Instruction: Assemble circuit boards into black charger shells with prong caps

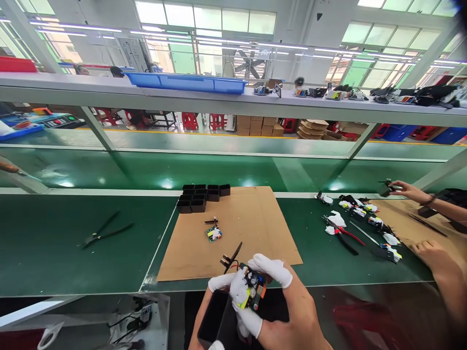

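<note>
My left hand point(206, 302), with white finger cots, is closed around an open-topped black plastic case point(210, 318) at the table's front edge. Above and beside that case, my right hand point(292, 311) grips a circuit board point(255, 284) between cotted fingertips. White glue covers part of the board, and a yellow piece and an orange piece show on it. A red wire and a dark wire run from it to a black plug plate with prongs point(229, 258). Most of my left fingers are hidden behind the case and board.
A cardboard sheet point(251, 218) bears several black cases point(199, 199) and a small circuit board point(213, 234). Pliers point(104, 232) lie left; red-handled cutters point(343, 236) and several glued boards point(390, 238) lie right. A co-worker's hands point(404, 189) are at right. A shelf with a blue tray point(186, 83) spans above.
</note>
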Demonstrator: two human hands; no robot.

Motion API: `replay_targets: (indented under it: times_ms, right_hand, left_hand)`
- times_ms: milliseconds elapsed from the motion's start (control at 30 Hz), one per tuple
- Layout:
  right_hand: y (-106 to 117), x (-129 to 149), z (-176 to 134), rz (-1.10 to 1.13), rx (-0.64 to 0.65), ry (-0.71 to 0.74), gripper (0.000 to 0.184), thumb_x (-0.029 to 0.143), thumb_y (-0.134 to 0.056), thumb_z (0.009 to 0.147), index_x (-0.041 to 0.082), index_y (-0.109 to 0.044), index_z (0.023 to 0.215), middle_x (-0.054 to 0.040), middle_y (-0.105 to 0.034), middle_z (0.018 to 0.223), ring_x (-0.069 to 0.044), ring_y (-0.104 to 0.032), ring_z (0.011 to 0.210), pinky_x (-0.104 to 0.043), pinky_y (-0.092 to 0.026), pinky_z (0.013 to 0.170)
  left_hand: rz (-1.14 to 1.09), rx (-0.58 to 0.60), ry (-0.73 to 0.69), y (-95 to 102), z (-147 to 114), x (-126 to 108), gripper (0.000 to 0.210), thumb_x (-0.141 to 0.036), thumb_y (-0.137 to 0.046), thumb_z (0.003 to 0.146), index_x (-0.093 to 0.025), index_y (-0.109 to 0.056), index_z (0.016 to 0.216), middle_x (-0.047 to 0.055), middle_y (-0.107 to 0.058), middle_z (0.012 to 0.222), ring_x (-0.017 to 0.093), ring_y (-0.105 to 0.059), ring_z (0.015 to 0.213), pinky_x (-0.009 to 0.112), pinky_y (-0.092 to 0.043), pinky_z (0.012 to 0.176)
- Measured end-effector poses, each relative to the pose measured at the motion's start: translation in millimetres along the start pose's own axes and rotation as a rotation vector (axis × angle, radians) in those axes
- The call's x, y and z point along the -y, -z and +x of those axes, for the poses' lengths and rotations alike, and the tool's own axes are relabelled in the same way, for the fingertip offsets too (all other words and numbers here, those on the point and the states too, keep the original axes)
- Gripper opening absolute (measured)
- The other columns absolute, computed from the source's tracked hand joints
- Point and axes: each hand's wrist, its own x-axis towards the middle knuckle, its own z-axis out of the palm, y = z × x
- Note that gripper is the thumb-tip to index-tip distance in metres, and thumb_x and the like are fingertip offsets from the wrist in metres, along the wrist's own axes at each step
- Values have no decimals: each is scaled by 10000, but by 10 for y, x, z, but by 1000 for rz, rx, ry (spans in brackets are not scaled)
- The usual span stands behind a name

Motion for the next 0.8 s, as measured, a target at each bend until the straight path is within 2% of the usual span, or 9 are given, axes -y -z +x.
replay_targets:
  times_ms: [67,167,267,400,467,567,633,700,800]
  right_hand:
    - [27,-39,-19,50,61,-102,680,130,-818,869,292,-569,1480,-62,-781,1072,-247,-769,885,-380,-678,798]
    - [44,-174,-85,211,194,-369,595,208,-900,822,264,-664,1366,-56,-801,1118,-262,-798,1004,-377,-677,918]
    - [32,-282,-149,393,267,-549,544,293,-960,799,226,-711,1278,-81,-807,1163,-279,-786,1103,-384,-655,1004]
    - [31,-253,-156,449,291,-541,436,282,-962,800,239,-721,1161,-27,-784,997,-231,-768,980,-329,-644,960]
    - [38,-217,-152,446,273,-508,420,259,-945,810,252,-728,1169,-9,-776,951,-222,-767,948,-324,-641,959]
    - [40,-219,-183,462,199,-473,498,259,-945,792,247,-750,1250,-81,-814,1137,-275,-783,1081,-380,-642,1025]
    - [38,-250,-227,519,147,-464,565,279,-955,779,246,-744,1302,-126,-813,1257,-316,-787,1161,-426,-644,1052]
    - [36,-279,-278,610,129,-455,588,339,-969,780,259,-740,1316,-136,-827,1239,-331,-805,1136,-458,-655,1034]
    - [43,-298,-370,761,119,-457,637,498,-972,786,281,-733,1335,-154,-831,1207,-346,-811,1086,-515,-658,1007]
  left_hand:
    - [13,-20,9,-11,-79,-47,567,-608,-853,866,-257,-789,1307,120,-820,1255,445,-708,1315,579,-519,1214]
    - [45,-27,-9,-45,-222,-122,832,-636,-954,721,-266,-712,1426,131,-752,1418,501,-605,1436,591,-492,1238]
    - [108,1,-46,-101,-322,-174,940,-647,-958,715,-241,-646,1503,159,-685,1510,510,-524,1516,601,-408,1297]
    - [115,45,-52,-181,-362,-219,925,-638,-931,767,-248,-597,1536,163,-645,1559,478,-567,1486,575,-432,1280]
    - [109,44,-59,-196,-363,-236,907,-608,-937,775,-262,-592,1539,153,-637,1570,464,-577,1479,553,-454,1266]
    - [136,48,-61,-169,-352,-249,860,-549,-936,789,-259,-601,1526,157,-661,1518,455,-613,1423,547,-510,1209]
    - [165,66,-45,-132,-326,-256,807,-542,-929,782,-263,-631,1479,147,-711,1402,430,-685,1294,542,-567,1130]
    - [179,96,-35,-100,-283,-272,743,-576,-934,748,-278,-682,1380,116,-757,1231,381,-736,1115,513,-616,1029]
    - [150,171,-32,-93,-195,-329,675,-644,-940,702,-280,-711,1223,76,-754,1036,298,-720,877,444,-636,851]
